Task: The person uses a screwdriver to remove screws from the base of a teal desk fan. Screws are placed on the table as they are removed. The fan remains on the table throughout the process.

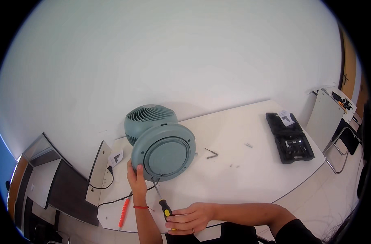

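A grey-green fan [149, 118] lies tipped on the white table, its round base [167, 156] turned toward me. My left hand [137, 179] grips the lower left rim of that base, thumb on the underside. In my right hand [190, 218] is a screwdriver [166, 207] with a black and yellow handle, fingers wrapped round it. Its shaft points up and its tip meets the bottom edge of the base, near a hole there; whether it sits in a screw cannot be made out.
On the table [234, 179] lie a red-handled tool [124, 213], hex keys [212, 153], small screws [234, 165] and a small pale piece [248, 145]. An open black tool case [290, 140] stands at the right. A black power cord [112, 201] runs along the left, near a folded leaflet [116, 157].
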The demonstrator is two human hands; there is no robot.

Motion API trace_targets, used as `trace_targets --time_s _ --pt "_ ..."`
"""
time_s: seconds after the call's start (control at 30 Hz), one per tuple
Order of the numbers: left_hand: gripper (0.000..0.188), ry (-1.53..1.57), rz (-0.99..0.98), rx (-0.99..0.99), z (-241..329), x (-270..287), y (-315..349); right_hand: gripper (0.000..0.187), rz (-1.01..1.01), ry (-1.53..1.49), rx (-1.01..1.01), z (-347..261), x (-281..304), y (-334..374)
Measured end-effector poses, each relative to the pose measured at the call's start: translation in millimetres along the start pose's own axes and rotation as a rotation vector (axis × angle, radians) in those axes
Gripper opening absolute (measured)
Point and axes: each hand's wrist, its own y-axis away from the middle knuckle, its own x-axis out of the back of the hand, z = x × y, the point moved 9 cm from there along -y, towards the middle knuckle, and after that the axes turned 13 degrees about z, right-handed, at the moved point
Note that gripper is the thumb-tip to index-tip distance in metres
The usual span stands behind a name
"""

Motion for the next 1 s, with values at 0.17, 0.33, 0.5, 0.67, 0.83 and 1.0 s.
trace_targets --time_s 0.17,0.33,0.5,0.67,0.83,1.0 --pt "0.047 0.011 -0.003 0.024 -9 2 -1 0.035 -0.015 -0.022 -0.023 5 0 -1" --pt "0.046 -0.014 -0.007 0.015 -7 2 -1 0.034 0.068 0.085 0.018 -1 1 6" --pt "0.046 -0.017 0.010 -0.009 8 -2 1 0.031 0.033 -0.005 -0.023 2 0 8" --pt "0.046 -0.012 0.012 0.003 -1 1 -1 0.027 -0.008 -0.072 -0.002 5 1 -3" --pt "0.045 -0.026 0.012 -0.024 6 0 0 0.029 -0.006 -0.042 0.032 2 -2 -3" --pt "0.045 -0.015 0.005 -0.011 7 -2 0 0.023 0.082 -0.098 -0.104 10 3 -4"
